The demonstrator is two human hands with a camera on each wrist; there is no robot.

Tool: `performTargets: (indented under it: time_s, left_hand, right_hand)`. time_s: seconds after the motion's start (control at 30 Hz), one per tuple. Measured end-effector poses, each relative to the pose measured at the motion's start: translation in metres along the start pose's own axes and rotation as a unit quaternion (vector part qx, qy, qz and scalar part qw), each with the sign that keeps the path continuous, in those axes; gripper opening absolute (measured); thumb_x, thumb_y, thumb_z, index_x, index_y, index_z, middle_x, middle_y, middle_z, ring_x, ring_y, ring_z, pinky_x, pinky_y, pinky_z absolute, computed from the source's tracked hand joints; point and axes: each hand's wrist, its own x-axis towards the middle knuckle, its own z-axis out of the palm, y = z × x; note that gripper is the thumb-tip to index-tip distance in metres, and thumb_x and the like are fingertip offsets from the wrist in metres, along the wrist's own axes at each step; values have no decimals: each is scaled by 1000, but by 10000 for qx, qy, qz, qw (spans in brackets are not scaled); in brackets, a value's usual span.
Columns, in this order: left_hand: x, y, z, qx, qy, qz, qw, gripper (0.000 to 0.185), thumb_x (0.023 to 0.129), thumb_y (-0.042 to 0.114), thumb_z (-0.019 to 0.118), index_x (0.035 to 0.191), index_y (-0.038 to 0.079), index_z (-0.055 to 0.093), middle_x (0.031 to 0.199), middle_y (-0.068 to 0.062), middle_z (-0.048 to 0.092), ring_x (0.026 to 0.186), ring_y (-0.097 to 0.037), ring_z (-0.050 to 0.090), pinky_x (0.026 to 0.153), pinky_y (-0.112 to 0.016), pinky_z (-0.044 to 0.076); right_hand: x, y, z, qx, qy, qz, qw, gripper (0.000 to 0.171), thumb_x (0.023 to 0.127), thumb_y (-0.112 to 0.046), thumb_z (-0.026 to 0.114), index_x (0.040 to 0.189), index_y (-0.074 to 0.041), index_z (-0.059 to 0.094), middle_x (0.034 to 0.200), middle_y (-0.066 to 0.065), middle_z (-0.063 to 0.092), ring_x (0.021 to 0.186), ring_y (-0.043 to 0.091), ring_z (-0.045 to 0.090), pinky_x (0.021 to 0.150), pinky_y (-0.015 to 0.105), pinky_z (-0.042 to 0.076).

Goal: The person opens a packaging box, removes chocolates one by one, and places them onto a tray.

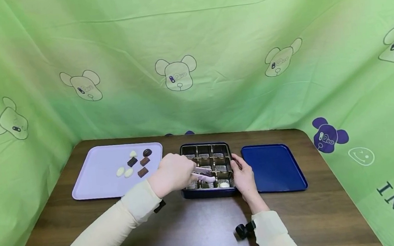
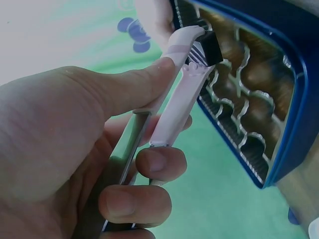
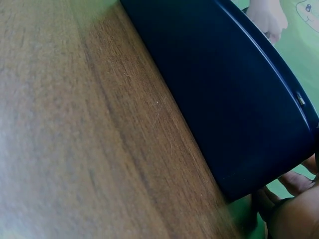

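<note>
While ridged pink tongs (image 2: 174, 107) pinch a square chocolate (image 2: 208, 49).

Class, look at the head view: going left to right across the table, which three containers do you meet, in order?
Lilac tray → compartment box → blue tray.

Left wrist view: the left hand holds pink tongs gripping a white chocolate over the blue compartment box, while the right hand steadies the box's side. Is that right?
Not quite. In the left wrist view, the piece between the tips of the pink tongs is a dark chocolate, not a white one. The rest stands: the left hand holds the tongs over the blue compartment box, and the right hand steadies its side.
</note>
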Motion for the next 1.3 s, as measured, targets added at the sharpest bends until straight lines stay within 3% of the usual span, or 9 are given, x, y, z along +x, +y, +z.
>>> performTargets:
  time_s: [0.2, 0.43, 0.67, 0.9, 1.0, 1.3]
  left_hand:
    - [-12, -14, -9, -457, 158, -126, 9987, 30, 92, 53, 69, 80, 26, 64, 66, 5, 58, 60, -18, 60, 51, -41, 49]
    - [-23, -35, -7, -572, 294, -419, 9971, 31, 92, 57, 66, 84, 26, 65, 66, 4, 58, 57, -18, 58, 45, -42, 44]
    - [-42, -59, -5, -856, 431, -533, 9940, 31, 93, 49, 69, 106, 22, 74, 74, 2, 64, 59, -18, 57, 47, -42, 46]
    - [-59, -84, 1, -1150, 492, -866, 9884, 28, 94, 47, 69, 85, 21, 64, 67, 3, 57, 58, -17, 52, 48, -42, 43]
    - [-68, -93, 2, -1182, 588, -940, 9868, 27, 94, 44, 69, 88, 18, 67, 66, 3, 55, 58, -17, 51, 47, -41, 41]
    - [-92, -117, 16, -1390, 382, -1485, 9784, 27, 94, 48, 68, 88, 22, 67, 67, 0, 56, 60, -19, 51, 48, -38, 37]
  right_hand:
    - [0, 2, 0, 78, -75, -8, 9999, 40, 107, -18, 51, 146, -6, 52, 143, 22, 55, 133, 32, 51, 108, 47, 40]
    - [1, 2, -1, 114, -112, -78, 9998, 40, 108, -17, 50, 146, -5, 51, 144, 23, 54, 134, 33, 50, 109, 47, 40]
    - [2, 2, -1, 122, -113, -70, 9998, 40, 107, -17, 51, 146, -5, 51, 144, 22, 54, 134, 33, 50, 109, 47, 40]
    - [0, 2, 0, 84, -104, -38, 9999, 40, 108, -17, 50, 146, -4, 50, 143, 23, 55, 133, 33, 51, 107, 48, 41]
    - [-1, 1, 0, 100, -82, -41, 9999, 40, 107, -16, 50, 146, -4, 51, 141, 24, 56, 131, 33, 52, 106, 48, 42]
    - [0, 0, -1, 43, -95, -45, 9999, 40, 108, -17, 50, 146, -5, 51, 141, 23, 56, 130, 33, 52, 106, 47, 42]
